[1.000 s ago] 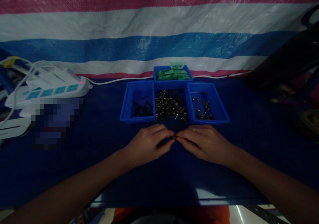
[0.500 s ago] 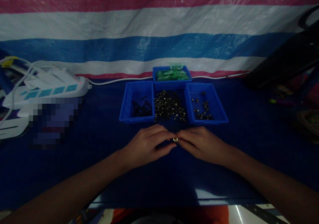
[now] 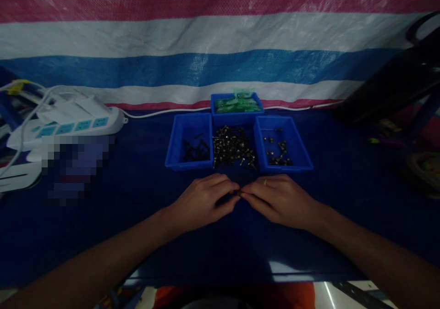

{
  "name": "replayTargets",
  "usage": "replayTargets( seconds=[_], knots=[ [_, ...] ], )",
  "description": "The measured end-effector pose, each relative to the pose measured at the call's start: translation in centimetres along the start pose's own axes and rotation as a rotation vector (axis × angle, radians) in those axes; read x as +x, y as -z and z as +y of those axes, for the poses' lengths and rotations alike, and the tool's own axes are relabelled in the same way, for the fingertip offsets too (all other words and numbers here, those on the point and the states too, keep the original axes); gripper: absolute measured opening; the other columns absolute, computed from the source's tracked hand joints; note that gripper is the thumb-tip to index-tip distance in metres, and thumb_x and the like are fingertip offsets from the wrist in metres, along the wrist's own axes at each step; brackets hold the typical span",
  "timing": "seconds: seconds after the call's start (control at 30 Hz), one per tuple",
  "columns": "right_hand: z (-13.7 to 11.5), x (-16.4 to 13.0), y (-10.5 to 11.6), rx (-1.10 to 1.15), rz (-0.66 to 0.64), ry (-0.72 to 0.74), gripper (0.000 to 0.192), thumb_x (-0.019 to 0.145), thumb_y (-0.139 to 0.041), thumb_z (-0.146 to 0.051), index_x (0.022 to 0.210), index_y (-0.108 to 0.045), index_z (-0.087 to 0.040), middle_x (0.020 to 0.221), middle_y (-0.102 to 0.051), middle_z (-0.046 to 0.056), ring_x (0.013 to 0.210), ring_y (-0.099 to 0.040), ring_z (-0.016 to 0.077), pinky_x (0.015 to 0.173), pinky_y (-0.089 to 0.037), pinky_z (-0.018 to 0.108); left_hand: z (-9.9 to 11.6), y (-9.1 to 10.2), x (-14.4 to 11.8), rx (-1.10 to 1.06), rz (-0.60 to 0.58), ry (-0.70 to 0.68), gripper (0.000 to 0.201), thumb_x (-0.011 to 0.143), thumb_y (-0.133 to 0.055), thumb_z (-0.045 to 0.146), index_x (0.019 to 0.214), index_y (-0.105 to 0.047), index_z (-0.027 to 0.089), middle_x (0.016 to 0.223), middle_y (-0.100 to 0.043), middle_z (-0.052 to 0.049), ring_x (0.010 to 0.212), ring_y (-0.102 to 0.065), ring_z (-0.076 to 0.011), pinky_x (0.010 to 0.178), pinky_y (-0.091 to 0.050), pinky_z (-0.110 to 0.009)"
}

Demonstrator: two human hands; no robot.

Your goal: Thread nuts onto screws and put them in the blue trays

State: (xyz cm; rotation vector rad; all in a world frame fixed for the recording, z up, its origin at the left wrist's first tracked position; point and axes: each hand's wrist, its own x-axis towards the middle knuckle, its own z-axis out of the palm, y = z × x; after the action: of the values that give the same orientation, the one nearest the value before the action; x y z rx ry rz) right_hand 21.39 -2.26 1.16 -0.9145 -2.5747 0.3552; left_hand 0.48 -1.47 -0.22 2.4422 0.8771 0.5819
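In the head view, my left hand point(image 3: 206, 198) and my right hand point(image 3: 280, 200) meet in front of the bins, thumbs and fingertips pinched together. Between the fingertips is a small metal part point(image 3: 239, 192), mostly covered, its exact kind too small to tell. A ring shows on a right finger. Just beyond lies a pile of small metal fittings point(image 3: 233, 147), between a left blue bin point(image 3: 172, 146) with dark, thin pieces inside and a right blue bin point(image 3: 305, 151) containing several small metal parts.
A third blue bin point(image 3: 237, 118) at the back carries green packets point(image 3: 237, 103). On the left are a white power strip point(image 3: 113, 121) with plugs and cables and a blurred-out item point(image 3: 77, 167). A black object point(image 3: 388, 80) stands at the right. A striped sheet point(image 3: 206, 34) hangs behind.
The small part has turned between my fingertips: its round brass-coloured end faced me before and is now mostly hidden. My right fingers have shifted slightly left, closer to the left ones.
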Motion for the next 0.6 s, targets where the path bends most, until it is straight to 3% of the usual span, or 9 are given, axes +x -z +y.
replayTargets(
  seconds=[0.17, 0.3, 0.47, 0.6],
  knots=[
    [0.0, 0.1, 0.0, 0.030, 0.011, -0.026, 0.022, 0.089, -0.041, -0.025, 0.088, -0.060, -0.016, 0.071, -0.062, 0.001, 0.065, -0.057, 0.0100, 0.063, -0.042, 0.022, 0.1, 0.3, 0.0, -0.002, 0.018, -0.004, 0.016, 0.085, -0.046, 0.025, 0.097, -0.054, 0.016, 0.086, -0.057, -0.003, 0.080, -0.053, -0.0125, 0.068, -0.045, -0.024],
    [0.1, 0.1, -0.2, 0.034, -0.064, -0.048, 0.024, 0.090, -0.037, -0.026, 0.087, -0.059, -0.017, 0.074, -0.062, 0.001, 0.068, -0.058, 0.0102, 0.065, -0.042, 0.022, 0.1, 0.5, 0.0, -0.022, 0.101, -0.033, 0.015, 0.083, -0.049, 0.022, 0.095, -0.055, 0.016, 0.081, -0.057, -0.002, 0.076, -0.053, -0.0105, 0.065, -0.045, -0.021],
    [0.0, 0.1, -0.5, 0.037, -0.123, -0.036, 0.026, 0.091, -0.035, -0.026, 0.082, -0.058, -0.017, 0.068, -0.058, 0.000, 0.063, -0.055, 0.0096, 0.060, -0.041, 0.022, 0.3, 0.6, 0.0, 0.012, 0.113, -0.105, 0.013, 0.080, -0.051, 0.018, 0.093, -0.055, 0.016, 0.079, -0.058, -0.001, 0.073, -0.054, -0.0102, 0.061, -0.045, -0.020],
    [0.0, 0.4, -0.3, 0.032, -0.149, -0.107, 0.023, 0.090, -0.038, -0.029, 0.096, -0.057, -0.018, 0.080, -0.059, 0.002, 0.071, -0.057, 0.0110, 0.065, -0.044, 0.024, 0.0, 1.5, -0.3, 0.085, 0.203, -0.205, 0.018, 0.077, -0.056, 0.015, 0.095, -0.053, 0.017, 0.083, -0.060, -0.001, 0.075, -0.054, -0.0104, 0.065, -0.046, -0.022]
  ],
)
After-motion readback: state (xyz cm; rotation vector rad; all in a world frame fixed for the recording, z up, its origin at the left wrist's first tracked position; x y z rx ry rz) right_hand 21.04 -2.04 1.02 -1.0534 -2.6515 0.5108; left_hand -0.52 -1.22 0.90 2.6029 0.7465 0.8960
